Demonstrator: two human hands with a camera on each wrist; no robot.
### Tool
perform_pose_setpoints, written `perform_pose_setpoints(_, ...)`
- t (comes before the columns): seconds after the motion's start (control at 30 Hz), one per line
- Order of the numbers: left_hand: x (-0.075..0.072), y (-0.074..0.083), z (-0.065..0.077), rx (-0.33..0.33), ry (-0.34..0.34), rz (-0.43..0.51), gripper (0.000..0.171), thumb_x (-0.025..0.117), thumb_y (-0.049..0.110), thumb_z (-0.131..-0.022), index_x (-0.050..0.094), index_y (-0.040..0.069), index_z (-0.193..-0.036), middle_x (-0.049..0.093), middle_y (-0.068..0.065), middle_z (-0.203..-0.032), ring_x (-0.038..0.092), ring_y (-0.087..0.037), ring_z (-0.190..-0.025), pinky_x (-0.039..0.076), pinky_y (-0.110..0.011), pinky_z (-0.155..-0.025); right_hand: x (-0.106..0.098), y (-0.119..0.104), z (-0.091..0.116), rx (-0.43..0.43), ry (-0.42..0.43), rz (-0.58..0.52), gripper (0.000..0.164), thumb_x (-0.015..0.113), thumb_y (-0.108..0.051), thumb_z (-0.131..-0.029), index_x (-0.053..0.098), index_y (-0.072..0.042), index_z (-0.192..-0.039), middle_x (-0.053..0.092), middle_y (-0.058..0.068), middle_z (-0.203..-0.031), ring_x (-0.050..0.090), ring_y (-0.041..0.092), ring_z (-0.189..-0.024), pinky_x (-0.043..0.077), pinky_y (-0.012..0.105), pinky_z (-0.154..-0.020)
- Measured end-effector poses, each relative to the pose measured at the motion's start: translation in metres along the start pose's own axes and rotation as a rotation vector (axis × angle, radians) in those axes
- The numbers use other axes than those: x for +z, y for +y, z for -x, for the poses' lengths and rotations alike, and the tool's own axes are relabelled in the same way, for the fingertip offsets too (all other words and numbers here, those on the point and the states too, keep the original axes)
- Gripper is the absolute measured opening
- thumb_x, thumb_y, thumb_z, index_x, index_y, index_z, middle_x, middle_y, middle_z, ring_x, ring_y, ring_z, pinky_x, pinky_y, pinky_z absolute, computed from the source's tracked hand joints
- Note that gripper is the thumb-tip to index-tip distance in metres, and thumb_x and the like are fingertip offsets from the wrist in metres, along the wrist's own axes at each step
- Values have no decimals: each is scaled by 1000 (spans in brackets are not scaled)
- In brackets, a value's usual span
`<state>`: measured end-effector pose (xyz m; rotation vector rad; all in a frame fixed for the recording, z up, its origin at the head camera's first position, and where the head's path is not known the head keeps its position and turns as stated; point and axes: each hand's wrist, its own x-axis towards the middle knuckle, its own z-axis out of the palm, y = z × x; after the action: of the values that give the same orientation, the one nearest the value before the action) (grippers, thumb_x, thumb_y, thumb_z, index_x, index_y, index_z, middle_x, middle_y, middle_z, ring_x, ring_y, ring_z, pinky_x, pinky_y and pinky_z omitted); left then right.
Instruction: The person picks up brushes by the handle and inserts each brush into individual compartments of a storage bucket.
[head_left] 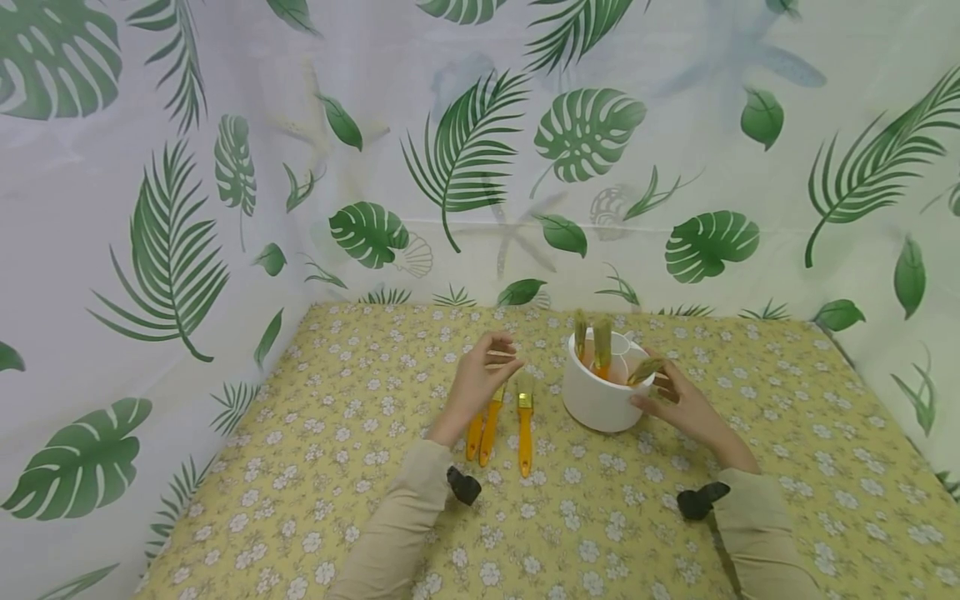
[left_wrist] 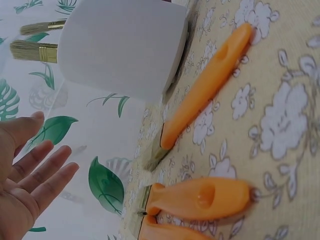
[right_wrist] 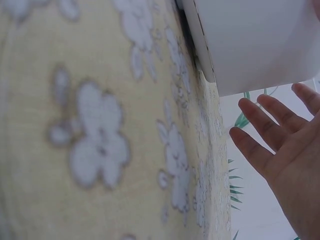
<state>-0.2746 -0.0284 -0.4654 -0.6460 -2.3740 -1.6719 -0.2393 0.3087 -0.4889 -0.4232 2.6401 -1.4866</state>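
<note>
Left hand [head_left: 480, 375] above loose paintbrushes [head_left: 489, 429]; white cylindrical holder [head_left: 596, 406] flanked by right hand [head_left: 688, 410]

Nothing is held by the left hand; its fingers are parted and loosely bent, raised over the flowered tablecloth [head_left: 300, 500]; the single paintbrush [head_left: 526, 442] is placed below and just right of those fingertips, bristles nearest to them, its long axis running back along the orange handle toward the person; the other two are laid side by side under the hand, left of the single one, their handles likewise turned toward the person, their bristles partly hidden; all three lie nearer to the left hand than to the right.

The holder is set to the right of the left fingers and immediately left of the right ones; its wall is flanked by the right thumb and spread, gently bent fingers, with no curled grip seen; whether each fingertip is in contact cannot be made out; three more paintbrushes [head_left: 602, 346] are carried in it, bristles up, one leaning toward the right fingers.
</note>
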Motion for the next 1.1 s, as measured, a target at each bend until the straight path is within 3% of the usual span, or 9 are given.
perform_pose_setpoints(0.17, -3, -4, 1, -14, -10, 0, 30, 64, 20, -87, 51, 17, -115, 60, -12, -111, 63, -17, -97, 53, -24, -81, -3, -2, 0, 26, 6, 19, 66, 60, -32, -91, 24, -18, -145, 17, 21, -151, 25, 51, -131, 31, 68, -96)
perform_pose_setpoints(0.27, -5, -4, 2, -25, -16, -7, 29, 64, 19, -88, 51, 18, -113, 61, -11, -110, 63, -17, -97, 53, -24, -81, -4, -2, 1, 50, 5, 25, 68, 60, -34, -91, 23, -14, -145, 15, 22, -151, 24, 52, -131, 31, 69, -96)
perform_pose_setpoints(0.5, -9, -5, 7, -46, -26, -30, 32, 63, 20, -89, 52, 16, -118, 60, -15, -114, 62, -18, -99, 52, -28, -85, -5, 2, 2, 4, 12, -11, 67, 58, -29, -92, 20, -17, -146, 16, 21, -151, 23, 52, -131, 32, 69, -95)
perform_pose_setpoints(0.67, -10, -8, 9, -55, -24, -55, 32, 63, 20, -89, 52, 17, -119, 60, -8, -111, 62, -17, -98, 52, -27, -85, -6, 5, 2, -34, 19, -26, 69, 57, -25, -93, 16, -22, -149, 17, 20, -151, 25, 51, -131, 33, 68, -95)
perform_pose_setpoints(0.9, -13, -13, 12, -57, -21, -75, 33, 63, 26, -89, 52, 22, -120, 60, 1, -110, 61, -13, -98, 52, -26, -84, -7, 6, 2, -36, 18, -50, 56, 56, -24, -94, 26, -15, -140, 21, 21, -149, 24, 51, -131, 34, 67, -95)
perform_pose_setpoints(1.1, -16, -14, 14, -79, -27, -55, 35, 62, 31, -88, 52, 24, -120, 60, 1, -111, 60, -13, -98, 52, -29, -85, -8, 5, 3, -10, 23, -48, 55, 56, -27, -94, 27, -13, -138, 24, 22, -147, 25, 51, -131, 34, 66, -95)
